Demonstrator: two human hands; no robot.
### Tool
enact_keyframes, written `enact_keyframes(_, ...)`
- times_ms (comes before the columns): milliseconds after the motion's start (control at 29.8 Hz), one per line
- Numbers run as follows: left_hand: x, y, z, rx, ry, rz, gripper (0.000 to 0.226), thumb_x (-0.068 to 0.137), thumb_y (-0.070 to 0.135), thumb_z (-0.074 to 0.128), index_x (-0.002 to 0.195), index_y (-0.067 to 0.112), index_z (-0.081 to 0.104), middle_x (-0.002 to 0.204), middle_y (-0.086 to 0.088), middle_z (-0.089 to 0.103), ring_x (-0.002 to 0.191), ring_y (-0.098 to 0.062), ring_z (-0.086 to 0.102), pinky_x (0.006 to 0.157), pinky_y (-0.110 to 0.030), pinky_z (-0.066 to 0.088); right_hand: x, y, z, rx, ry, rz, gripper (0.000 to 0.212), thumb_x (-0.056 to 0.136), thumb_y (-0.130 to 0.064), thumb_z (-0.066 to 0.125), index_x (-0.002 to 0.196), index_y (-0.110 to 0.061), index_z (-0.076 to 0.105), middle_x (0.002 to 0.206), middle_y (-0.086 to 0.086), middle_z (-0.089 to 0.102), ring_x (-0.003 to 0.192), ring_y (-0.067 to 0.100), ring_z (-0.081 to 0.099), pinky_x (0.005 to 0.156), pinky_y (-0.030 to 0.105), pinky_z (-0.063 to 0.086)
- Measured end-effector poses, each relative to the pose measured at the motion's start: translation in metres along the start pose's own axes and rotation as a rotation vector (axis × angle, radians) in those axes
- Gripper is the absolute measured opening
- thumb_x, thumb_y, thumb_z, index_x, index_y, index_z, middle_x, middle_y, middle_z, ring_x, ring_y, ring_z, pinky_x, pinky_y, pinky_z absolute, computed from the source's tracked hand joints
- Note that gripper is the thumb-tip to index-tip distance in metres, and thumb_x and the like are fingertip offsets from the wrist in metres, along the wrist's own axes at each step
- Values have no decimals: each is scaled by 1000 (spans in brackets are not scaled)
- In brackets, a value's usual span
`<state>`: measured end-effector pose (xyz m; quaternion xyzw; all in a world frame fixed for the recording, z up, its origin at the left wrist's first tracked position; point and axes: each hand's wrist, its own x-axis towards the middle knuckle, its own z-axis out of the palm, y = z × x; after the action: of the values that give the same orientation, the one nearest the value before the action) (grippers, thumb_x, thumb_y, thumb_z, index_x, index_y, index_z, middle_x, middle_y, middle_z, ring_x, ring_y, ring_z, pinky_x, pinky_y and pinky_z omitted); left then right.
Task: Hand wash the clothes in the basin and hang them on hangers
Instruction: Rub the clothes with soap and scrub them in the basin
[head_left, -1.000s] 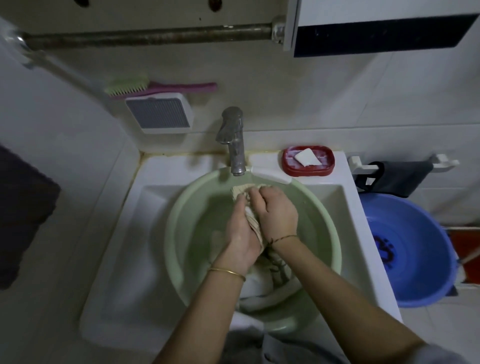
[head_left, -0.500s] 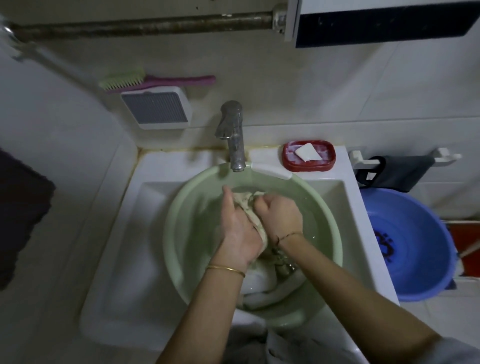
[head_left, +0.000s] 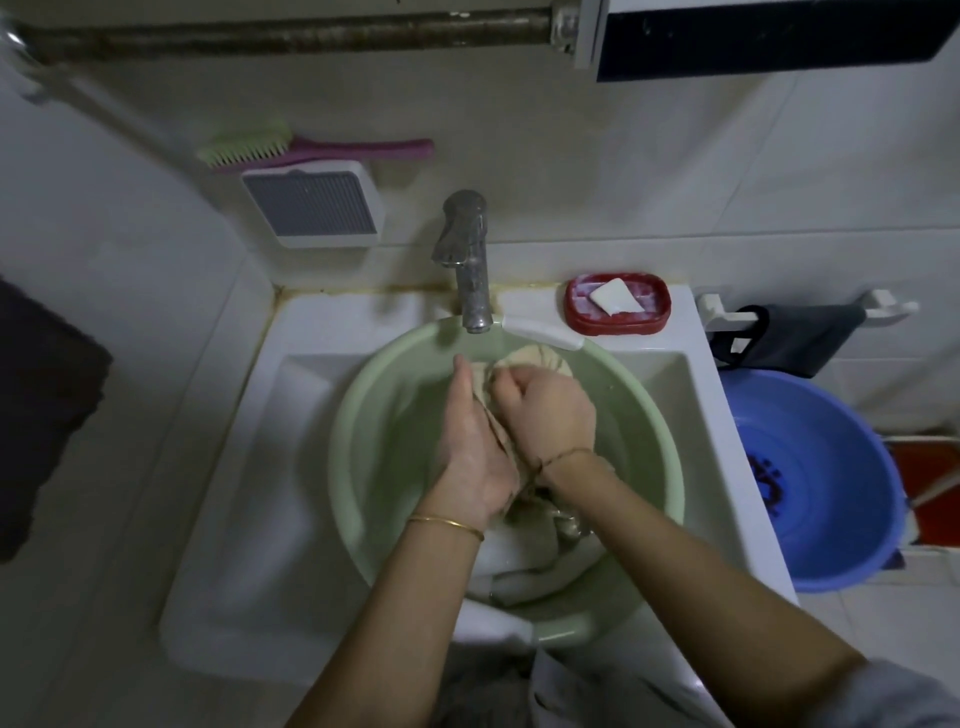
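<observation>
cloth (head_left: 540, 358): beige, bunched, wet | hands: left (head_left: 467, 447), right (head_left: 545, 410) together, gripping it | basin (head_left: 353, 467): green

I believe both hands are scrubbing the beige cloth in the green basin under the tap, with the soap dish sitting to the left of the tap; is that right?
Not quite: the head view shows the red soap dish to the right of the tap, not the left. The rest holds: the left hand and right hand work the beige cloth in the green basin.
</observation>
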<state>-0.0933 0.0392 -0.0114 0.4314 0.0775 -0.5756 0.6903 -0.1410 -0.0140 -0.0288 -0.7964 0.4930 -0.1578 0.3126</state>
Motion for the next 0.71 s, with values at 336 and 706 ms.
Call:
enact_keyframes(336, -5, -4, 0, 6, -20, -42, 67, 93, 61, 33, 113, 7, 66, 111, -16, 68, 106, -27, 64, 85, -34, 53, -5, 8, 0, -85, 46, -45, 36, 96, -40, 41, 65, -22, 52, 69, 1, 55, 69, 24, 55, 58, 28, 36)
enact_keyframes(706, -4, 17, -11, 8, 35, 79, 60, 95, 53, 37, 125, 8, 60, 121, -20, 63, 112, -35, 60, 95, -44, 47, 31, 59, -24, 1154, -120, 453, 60, 76, -51, 64, 116, -7, 59, 104, 16, 70, 95, 31, 68, 88, 47, 54)
